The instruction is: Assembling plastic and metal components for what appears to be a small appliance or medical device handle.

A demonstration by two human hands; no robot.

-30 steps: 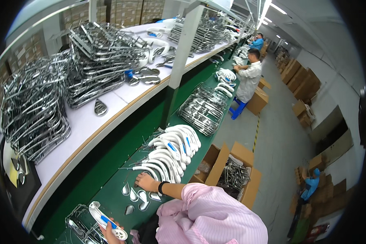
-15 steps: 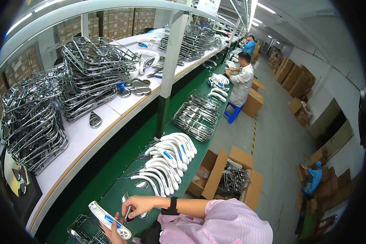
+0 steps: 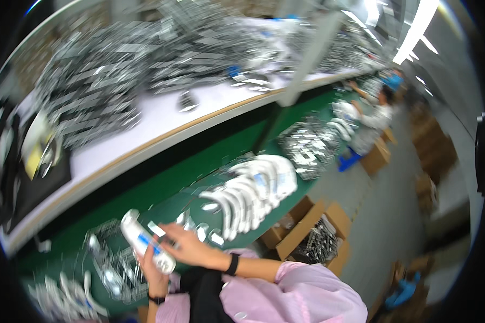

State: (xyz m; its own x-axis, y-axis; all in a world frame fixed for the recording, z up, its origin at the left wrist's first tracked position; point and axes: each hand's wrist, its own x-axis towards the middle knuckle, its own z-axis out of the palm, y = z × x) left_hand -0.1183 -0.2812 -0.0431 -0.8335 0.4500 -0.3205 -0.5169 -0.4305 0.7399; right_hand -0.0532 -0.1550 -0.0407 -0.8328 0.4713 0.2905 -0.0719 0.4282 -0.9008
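A person in a pink shirt (image 3: 318,290) is holding a blue-labelled white housing (image 3: 140,239) in the left hand (image 3: 154,272), left of a row of curved white housings (image 3: 256,188) lying on the green tabletop (image 3: 172,211). The right hand (image 3: 187,245), blurred, is pinching a small silvery piece (image 3: 157,229), also left of the row. An open carton (image 3: 296,237) is standing to the row's right.

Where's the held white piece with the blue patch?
Head view, lower left: the long white blue-patched piece is in the left hand, beside shiny metal wire frames.
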